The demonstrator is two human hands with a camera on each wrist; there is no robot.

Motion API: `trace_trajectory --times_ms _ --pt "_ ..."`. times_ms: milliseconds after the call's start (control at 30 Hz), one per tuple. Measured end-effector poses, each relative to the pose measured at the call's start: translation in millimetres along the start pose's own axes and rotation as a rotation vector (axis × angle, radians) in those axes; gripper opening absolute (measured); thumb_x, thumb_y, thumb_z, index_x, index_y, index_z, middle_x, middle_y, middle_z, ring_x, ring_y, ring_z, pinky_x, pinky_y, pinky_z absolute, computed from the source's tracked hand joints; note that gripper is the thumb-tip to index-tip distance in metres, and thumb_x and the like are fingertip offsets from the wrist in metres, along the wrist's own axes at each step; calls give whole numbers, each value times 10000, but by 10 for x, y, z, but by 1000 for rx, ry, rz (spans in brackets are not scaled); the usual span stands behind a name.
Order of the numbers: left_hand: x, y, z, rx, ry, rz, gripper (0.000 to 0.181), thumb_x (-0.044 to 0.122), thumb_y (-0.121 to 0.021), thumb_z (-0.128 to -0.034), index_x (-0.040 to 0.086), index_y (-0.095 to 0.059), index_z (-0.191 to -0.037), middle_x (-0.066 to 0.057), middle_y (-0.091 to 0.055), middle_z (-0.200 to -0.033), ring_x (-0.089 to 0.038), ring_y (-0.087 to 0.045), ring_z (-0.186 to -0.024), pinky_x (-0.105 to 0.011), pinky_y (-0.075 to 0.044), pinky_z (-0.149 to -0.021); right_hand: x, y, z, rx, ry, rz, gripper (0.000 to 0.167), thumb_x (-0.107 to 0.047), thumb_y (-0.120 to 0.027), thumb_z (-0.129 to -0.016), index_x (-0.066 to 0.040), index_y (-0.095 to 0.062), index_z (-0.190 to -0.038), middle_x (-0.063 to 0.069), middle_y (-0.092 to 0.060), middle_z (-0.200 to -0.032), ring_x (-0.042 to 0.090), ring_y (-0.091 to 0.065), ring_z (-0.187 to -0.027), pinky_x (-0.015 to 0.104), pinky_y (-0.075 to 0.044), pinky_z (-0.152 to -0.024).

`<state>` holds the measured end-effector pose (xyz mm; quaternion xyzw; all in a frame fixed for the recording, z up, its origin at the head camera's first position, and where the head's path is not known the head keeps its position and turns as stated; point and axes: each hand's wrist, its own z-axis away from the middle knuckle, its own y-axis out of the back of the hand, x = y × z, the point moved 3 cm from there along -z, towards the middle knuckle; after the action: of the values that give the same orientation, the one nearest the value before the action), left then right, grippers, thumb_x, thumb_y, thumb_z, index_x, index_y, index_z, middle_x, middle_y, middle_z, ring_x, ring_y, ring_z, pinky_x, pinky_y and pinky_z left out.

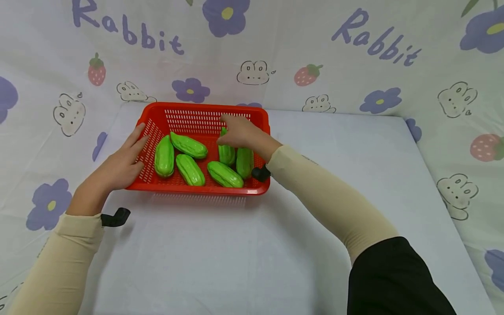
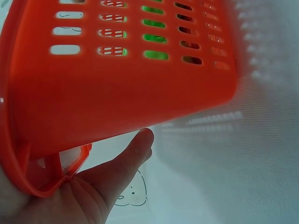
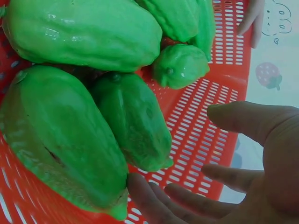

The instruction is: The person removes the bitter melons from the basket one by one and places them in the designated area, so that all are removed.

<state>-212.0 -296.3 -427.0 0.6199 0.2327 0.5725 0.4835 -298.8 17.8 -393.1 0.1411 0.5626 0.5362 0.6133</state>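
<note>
A red plastic basket [image 1: 197, 107] with slotted walls stands on the white table. Several glossy green, ridged, gourd-like vegetables [image 1: 164, 156] lie apart or against each other inside it. My left hand [image 1: 120, 168] rests at the basket's left end with spread fingers; in the left wrist view a straight digit [image 2: 133, 149] lies beneath the wall's outer side. Over the basket's right part reaches my right hand [image 1: 245, 133], its fingers spread. In the right wrist view a fingertip [image 3: 140, 186] is by the end of a large green gourd [image 3: 60, 140], with nothing gripped.
White cloth covers the table [image 1: 220, 249]. Behind it hangs a backdrop [image 1: 275, 52] printed with rabbits, strawberries and purple flowers. A small black device [image 1: 115, 217] is strapped at the left wrist, and another [image 1: 260, 173] at the right.
</note>
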Motion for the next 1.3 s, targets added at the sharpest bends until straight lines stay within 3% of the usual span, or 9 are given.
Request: trace_trajectory --times_ms 533,667,1000,1300 --pt "4 -7 0 18 -29 24 721 4 -467 -1019 -71 -208 -1688 -82 117 -1817 -472 -153 -1623 -716 -359 -1160 1 -75 -62 4 -33 65 848 -264 -753 -971 -93 -347 -1696 99 -481 -1655 265 -501 -1442 448 -414 -1212" --pt "7 -12 0 7 -16 26 736 6 -471 -1018 -50 -197 -1699 -42 140 -1815 -452 -139 -1631 -697 -355 -1175 18 -113 -89 14 -37 62 838 -227 -762 -954 -88 -374 -1684 89 -500 -1638 244 -528 -1376 417 -436 -1191" --pt "2 -2 4 7 -8 24 736 7 -469 -1015 -45 -204 -1700 -6 143 -1814 -421 -112 -1643 -682 -323 -1202 -14 -220 -123 19 10 130 698 -138 -757 -910 -75 -557 -1576 83 -648 -1361 255 -567 -1115 344 -542 -927" --pt "-25 5 5 5 -1 28 741 10 -478 -1017 -46 -198 -1700 -3 158 -1811 -416 -96 -1646 -684 -312 -1204 -25 -214 -150 11 3 121 662 -159 -786 -900 -59 -616 -1533 87 -673 -1332 248 -587 -1092 319 -562 -883"
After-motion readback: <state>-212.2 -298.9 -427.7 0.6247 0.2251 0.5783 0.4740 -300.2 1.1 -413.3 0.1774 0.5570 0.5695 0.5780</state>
